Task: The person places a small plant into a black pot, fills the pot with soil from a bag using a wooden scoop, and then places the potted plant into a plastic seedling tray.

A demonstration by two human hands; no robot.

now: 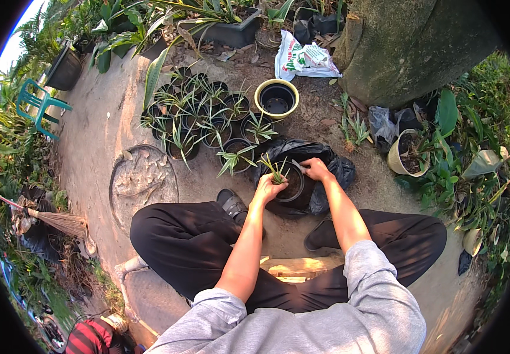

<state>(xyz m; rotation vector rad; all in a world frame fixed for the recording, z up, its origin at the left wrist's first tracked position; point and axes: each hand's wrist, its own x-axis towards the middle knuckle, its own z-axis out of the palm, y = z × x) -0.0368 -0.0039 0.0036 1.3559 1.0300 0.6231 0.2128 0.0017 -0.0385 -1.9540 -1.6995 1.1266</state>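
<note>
Between my knees an open black plastic bag (340,171) lies on the ground with dark soil in it. A small round black pot (295,196) stands at the bag, soil showing inside its rim. My left hand (271,190) pinches a small spiky plant (275,170) with green and yellowish leaves, at the pot's left side. My right hand (316,170) is closed at the pot's upper right rim. A thin pale piece shows by its fingertips, too small to name; whether the fingers also grip the rim, I cannot tell.
Ahead to the left stand several black pots (214,131) of spiky plants. Beyond the bag are a cream-rimmed pot (276,98), a white printed sack (305,58) and a thick tree trunk (414,47). A broom (60,222) and a green chair (41,106) are at left.
</note>
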